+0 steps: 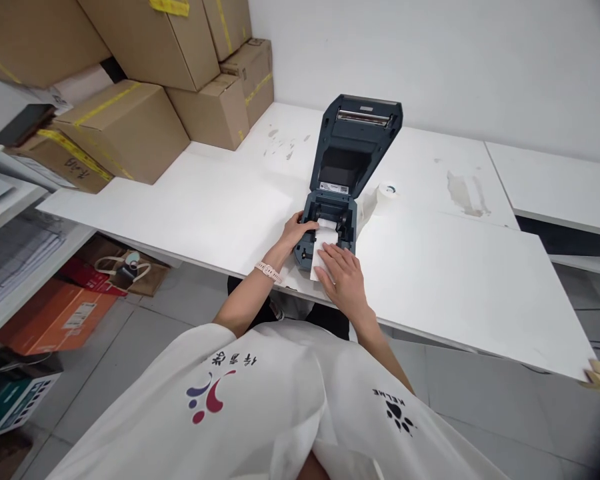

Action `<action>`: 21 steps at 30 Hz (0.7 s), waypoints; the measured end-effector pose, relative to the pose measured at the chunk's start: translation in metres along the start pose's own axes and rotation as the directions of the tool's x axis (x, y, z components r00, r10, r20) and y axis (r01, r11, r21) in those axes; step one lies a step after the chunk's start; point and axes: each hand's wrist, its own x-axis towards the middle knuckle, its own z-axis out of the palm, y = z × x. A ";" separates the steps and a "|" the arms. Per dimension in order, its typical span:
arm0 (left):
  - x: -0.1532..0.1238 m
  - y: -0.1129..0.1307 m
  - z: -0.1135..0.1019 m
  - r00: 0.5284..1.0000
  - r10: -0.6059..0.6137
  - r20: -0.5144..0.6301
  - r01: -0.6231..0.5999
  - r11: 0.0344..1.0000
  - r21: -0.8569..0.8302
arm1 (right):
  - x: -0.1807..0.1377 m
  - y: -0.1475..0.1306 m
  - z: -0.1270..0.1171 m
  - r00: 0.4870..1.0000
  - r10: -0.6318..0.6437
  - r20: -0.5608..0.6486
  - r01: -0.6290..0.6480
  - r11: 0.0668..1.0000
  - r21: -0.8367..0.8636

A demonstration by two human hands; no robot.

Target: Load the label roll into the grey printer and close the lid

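Note:
A dark label printer stands on the white table with its lid raised. A white strip of label paper runs out of its bay over the front edge. My left hand is closed at the printer's left rim, its thumb reaching in beside the paper; some of its fingers are hidden. Over the front end of the strip lies my right hand, fingers stretched out and touching the paper. Behind the printer's right side, a white paper roll rests on the table.
Cardboard boxes with yellow tape are stacked at the table's back left. On the floor to the left are an orange box and a paper bag. A white wall rises behind the table.

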 end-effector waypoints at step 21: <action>-0.091 -0.023 -0.011 0.989 0.062 0.134 -0.070 0.996 0.053 | 0.175 0.090 -0.073 0.832 0.301 -0.466 0.021 0.822 0.569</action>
